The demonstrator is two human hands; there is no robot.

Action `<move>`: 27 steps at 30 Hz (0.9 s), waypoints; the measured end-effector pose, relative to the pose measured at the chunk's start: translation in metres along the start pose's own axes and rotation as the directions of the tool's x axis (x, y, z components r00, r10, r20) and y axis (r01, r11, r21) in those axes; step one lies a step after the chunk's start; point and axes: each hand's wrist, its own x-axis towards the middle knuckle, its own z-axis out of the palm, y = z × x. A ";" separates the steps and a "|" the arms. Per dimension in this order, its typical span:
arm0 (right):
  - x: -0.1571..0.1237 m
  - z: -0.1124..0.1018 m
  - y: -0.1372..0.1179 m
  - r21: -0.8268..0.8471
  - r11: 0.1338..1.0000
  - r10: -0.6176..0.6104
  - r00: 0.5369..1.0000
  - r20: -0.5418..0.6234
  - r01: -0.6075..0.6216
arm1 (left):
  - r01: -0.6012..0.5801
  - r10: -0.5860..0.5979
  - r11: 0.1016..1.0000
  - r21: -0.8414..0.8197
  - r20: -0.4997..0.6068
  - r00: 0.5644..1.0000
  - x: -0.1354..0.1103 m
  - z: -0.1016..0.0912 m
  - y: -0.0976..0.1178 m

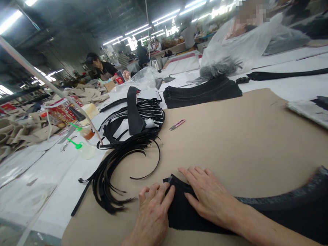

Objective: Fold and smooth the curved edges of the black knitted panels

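A black fabric piece [182, 210] lies on the brown cardboard sheet [236, 134] at the near edge of the table. My left hand [152, 215] rests on the fabric's left edge, fingers stretched out and flat. My right hand [209, 196] lies flat on top of the same piece, fingers spread. Neither hand holds anything. Just left of my hands a bundle of curved black strips [114, 169] fans out across the cardboard.
A pink thread snipper [177, 124] lies mid-table. Stacks of black pieces [201, 93] and striped pieces [149, 114] sit further back, with small glue bottles with green caps [82, 147] at left. A person in a clear plastic cover [242, 41] works at the far right; others stand behind.
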 end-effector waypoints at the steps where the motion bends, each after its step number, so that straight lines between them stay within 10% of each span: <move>1: -0.001 0.000 0.000 0.002 1.000 0.010 1.000 0.000 -0.010 | 0.004 -0.004 1.000 -0.012 -0.002 1.000 0.000 0.000 0.000; 15: 0.001 -0.013 0.005 0.107 0.987 0.107 0.988 0.112 -0.119 | 0.170 -0.176 0.961 -0.217 -0.009 0.984 0.028 -0.014 0.005; 27: -0.007 -0.022 0.000 0.069 0.972 0.213 0.967 0.140 -0.224 | -0.048 0.142 0.929 -0.368 0.234 0.962 0.079 -0.011 0.014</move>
